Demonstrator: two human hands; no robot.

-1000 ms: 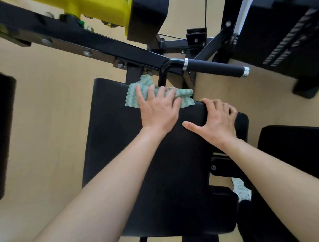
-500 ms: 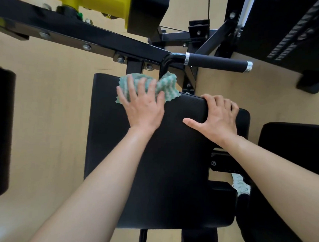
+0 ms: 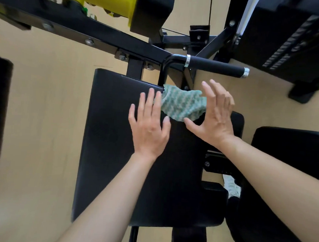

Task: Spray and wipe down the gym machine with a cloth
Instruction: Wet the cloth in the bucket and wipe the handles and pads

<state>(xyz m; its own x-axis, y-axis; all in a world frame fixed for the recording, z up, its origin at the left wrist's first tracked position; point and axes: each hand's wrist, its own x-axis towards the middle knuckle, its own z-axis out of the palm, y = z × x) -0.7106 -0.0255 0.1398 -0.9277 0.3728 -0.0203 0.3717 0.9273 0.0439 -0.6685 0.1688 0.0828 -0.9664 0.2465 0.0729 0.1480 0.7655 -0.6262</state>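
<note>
over the black pad [image 3: 116, 155], green cloth [image 3: 181, 105] between left hand [image 3: 149, 127] and right hand [image 3: 216, 116], both spread open, gripping nothing

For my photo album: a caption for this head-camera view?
Two open hands, left and right, flank a green cloth on a black gym pad.

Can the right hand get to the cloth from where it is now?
Probably yes. The right hand is open right beside the green cloth on the black pad, thumb at its lower edge. Nothing lies between them; the left hand flanks the other side.
</note>
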